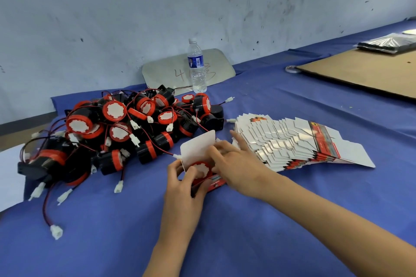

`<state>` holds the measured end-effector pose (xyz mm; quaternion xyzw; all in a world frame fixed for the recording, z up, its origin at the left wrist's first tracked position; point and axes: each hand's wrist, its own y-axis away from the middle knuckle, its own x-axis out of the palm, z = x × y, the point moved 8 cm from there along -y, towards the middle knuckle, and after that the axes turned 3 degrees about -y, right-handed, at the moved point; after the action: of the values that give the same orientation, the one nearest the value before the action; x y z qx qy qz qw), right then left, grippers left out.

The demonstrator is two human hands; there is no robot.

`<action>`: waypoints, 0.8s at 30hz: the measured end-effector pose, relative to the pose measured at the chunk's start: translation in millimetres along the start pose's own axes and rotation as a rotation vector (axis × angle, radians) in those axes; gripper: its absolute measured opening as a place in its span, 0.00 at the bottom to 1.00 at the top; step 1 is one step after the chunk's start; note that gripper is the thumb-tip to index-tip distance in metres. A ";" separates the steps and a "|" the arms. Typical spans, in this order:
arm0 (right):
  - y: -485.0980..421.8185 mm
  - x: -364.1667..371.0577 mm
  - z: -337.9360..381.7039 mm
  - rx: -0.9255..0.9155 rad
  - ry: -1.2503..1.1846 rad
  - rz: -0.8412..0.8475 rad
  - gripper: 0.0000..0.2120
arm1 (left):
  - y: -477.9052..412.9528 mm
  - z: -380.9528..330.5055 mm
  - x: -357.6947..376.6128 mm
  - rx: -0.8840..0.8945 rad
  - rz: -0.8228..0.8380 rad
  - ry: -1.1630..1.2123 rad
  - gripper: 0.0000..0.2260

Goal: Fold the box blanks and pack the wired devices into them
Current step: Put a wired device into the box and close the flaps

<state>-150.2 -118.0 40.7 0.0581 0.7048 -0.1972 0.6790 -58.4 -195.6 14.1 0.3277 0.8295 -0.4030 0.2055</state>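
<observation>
— Head view: what do the hands hold?

— The left hand (pixel 183 177) curls around a partly folded box (pixel 203 164) on the blue worktop (pixel 112 231), thumb against the red-rimmed device (pixel 201 168) seated inside. The right hand (pixel 234 159) pinches the box's raised white flap (pixel 198 145).

— And the stock?

— The heap of wired devices (pixel 126 128) lies just beyond the left hand; the fanned stack of box blanks (pixel 292 141) sits just beside the right hand, fingertips near its edge. A water bottle (pixel 197 67) stands farther back.
</observation>
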 end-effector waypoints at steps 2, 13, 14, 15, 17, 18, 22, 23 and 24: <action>-3.6 1.1 -4.6 0.016 -0.049 0.049 0.10 | -0.1 -0.3 0.4 0.000 -0.001 0.000 0.07; 21.1 -22.8 -4.6 0.005 -0.135 -0.469 0.13 | 0.1 -1.0 0.3 -0.036 -0.016 -0.016 0.06; 21.9 -18.5 -3.4 0.018 -0.127 -0.451 0.17 | 0.1 -1.5 -0.5 -0.032 -0.023 -0.008 0.07; 22.5 -14.8 -2.1 0.034 -0.111 -0.424 0.20 | 0.4 -1.9 -1.2 -0.027 -0.026 -0.001 0.07; 24.2 -10.6 -0.5 0.071 -0.039 -0.378 0.23 | 0.6 -2.6 -1.9 -0.016 -0.030 -0.003 0.07; 25.1 -9.5 0.5 0.085 0.014 -0.371 0.23 | 0.5 -2.2 -1.9 -0.015 -0.031 -0.006 0.07; 31.3 -14.9 8.4 0.078 0.207 -0.431 0.16 | -0.5 -1.1 -1.0 -0.021 -0.025 -0.006 0.08; 31.7 -16.7 10.0 0.065 0.235 -0.432 0.12 | -0.6 -0.9 -0.8 -0.022 -0.023 -0.003 0.07; 31.4 -18.1 10.7 0.061 0.250 -0.421 0.08 | -0.7 0.0 -0.4 -0.028 -0.020 0.001 0.07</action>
<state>-127.9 -89.7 52.2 -0.0457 0.7736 -0.3466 0.5286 -58.6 -196.0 14.8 0.3166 0.8384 -0.3933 0.2055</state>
